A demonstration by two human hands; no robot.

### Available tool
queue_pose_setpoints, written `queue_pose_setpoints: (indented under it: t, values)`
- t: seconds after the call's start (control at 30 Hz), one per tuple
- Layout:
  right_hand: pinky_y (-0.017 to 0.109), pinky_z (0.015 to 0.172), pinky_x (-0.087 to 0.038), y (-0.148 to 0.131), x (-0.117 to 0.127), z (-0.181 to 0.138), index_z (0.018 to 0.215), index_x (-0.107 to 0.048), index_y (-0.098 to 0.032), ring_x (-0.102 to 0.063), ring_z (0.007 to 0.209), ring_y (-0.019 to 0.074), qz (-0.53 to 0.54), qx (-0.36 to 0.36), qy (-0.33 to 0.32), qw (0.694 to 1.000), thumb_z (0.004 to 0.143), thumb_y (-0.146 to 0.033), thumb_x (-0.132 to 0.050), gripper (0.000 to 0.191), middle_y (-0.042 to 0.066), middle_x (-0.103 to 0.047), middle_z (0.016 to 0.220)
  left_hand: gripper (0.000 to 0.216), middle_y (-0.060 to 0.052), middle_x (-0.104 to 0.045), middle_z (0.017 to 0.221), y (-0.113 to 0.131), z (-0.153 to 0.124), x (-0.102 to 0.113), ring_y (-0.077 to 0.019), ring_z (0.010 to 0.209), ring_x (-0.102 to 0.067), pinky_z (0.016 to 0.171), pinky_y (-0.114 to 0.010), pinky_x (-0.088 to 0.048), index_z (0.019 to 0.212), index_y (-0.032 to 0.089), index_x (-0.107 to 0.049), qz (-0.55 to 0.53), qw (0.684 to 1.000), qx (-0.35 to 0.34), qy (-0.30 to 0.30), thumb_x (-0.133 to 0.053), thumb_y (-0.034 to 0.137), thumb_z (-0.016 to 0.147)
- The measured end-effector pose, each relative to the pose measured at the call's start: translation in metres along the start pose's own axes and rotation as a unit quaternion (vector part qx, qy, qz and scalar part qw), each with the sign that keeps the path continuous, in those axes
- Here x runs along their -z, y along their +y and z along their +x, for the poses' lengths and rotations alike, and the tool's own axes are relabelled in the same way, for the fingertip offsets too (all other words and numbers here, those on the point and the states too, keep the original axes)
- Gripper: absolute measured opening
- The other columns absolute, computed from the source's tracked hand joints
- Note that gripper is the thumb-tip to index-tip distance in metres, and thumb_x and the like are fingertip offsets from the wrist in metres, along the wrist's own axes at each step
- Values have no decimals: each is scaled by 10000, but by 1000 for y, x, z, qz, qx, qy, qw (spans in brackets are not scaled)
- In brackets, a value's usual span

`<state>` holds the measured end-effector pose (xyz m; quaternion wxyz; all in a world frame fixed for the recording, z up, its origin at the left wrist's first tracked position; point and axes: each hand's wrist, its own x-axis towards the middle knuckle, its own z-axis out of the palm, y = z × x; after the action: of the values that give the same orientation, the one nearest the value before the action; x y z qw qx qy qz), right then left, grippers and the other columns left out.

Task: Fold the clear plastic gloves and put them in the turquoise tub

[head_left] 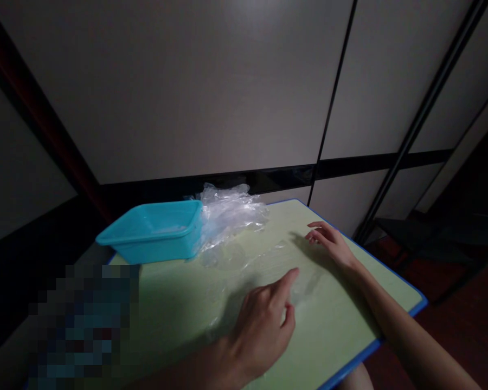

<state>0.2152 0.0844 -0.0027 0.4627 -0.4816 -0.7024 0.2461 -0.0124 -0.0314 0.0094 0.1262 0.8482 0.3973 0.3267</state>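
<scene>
A sheet of thin clear plastic (264,254) lies flat on the pale green table top (171,292), its outline hard to make out. Over its near part is my left hand (266,319), index finger stretched forward and thumb apart from it, with nothing visible between them. My right hand (331,244) hovers low near the table's right side, its fingers loosely bent and apart, holding nothing that I can see. Beyond both hands, a crumpled heap of clear thin plastic pieces (231,211) rests against a turquoise plastic basin (158,246).
The table has a blue edge (366,352). Behind it stand pale cabinet panels (211,97) with a dark horizontal band. A dark chair-like shape (431,238) is at the right. A pixelated patch covers the lower left.
</scene>
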Motion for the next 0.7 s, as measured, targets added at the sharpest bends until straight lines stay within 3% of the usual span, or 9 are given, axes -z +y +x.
queue_pose_setpoints:
  t: [0.17,0.3,0.53,0.7]
  values:
    - [220,427,-379,-9,3,0,908,-501,-167,-539,498,112,130,-54,-29,990,774,-462,-498,324,26,-617,706,619,29,-559,708,-16,-5,3,-118,606,-539,527,-201,-415,1293,217,-310,-23,992,126,-21,-452,58,712]
    - [178,338,-319,-12,3,-3,870,-502,-173,-531,424,96,202,-108,-103,968,774,-472,-512,314,-17,-563,613,652,52,-517,635,-20,-6,7,-100,546,-499,485,-180,-363,1309,191,-287,-29,987,154,-37,-451,37,696]
    - [246,544,-486,-15,2,-10,791,-486,-159,-634,635,153,285,-174,-261,906,754,-491,-559,341,30,-602,685,706,58,-526,602,-27,-9,10,-117,546,-502,502,-197,-351,1348,202,-202,0,973,201,-109,-465,81,704]
    - [293,756,-468,-15,0,-11,837,-512,-140,-621,816,151,322,-178,-313,876,797,-409,-554,275,90,-639,858,751,39,-556,634,-30,-11,9,-130,573,-528,508,-203,-358,1350,211,-191,-2,968,201,-151,-470,71,667]
